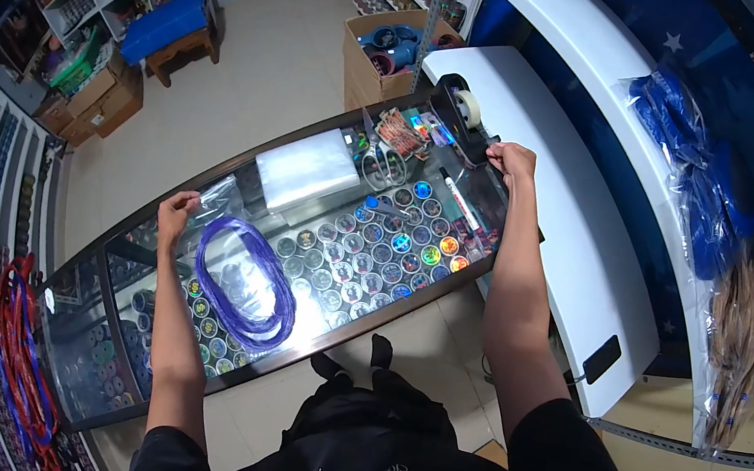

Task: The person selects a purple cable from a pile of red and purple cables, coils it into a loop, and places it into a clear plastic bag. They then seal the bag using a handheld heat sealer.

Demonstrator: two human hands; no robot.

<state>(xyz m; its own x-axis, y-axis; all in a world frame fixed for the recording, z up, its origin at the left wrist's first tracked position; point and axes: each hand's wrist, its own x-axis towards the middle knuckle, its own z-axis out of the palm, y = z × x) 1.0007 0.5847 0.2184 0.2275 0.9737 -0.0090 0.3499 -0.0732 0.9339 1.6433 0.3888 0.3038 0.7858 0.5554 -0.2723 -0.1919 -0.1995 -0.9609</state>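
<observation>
My right hand (514,161) is pinched at the front end of a black tape dispenser (450,98), which carries a roll of clear tape (467,109). Whatever lies between those fingertips is too small to make out. On the left, my left hand (173,217) is raised over the glass-topped counter with its fingertips pressed together, beside a crumpled clear plastic bag (220,197). What it pinches, if anything, does not show. A coil of purple cord (284,302) lies on the glass near my left forearm. Scissors (382,167) and a stack of clear plastic sleeves (308,170) rest farther back.
A white marker (460,200), a small blue-ended tool (387,207) and a bundle of printed slips (402,132) lie on the counter. Round containers show beneath the glass. A white shelf (552,205) with a black phone (603,359) stands right; a cardboard box (374,75) stands behind.
</observation>
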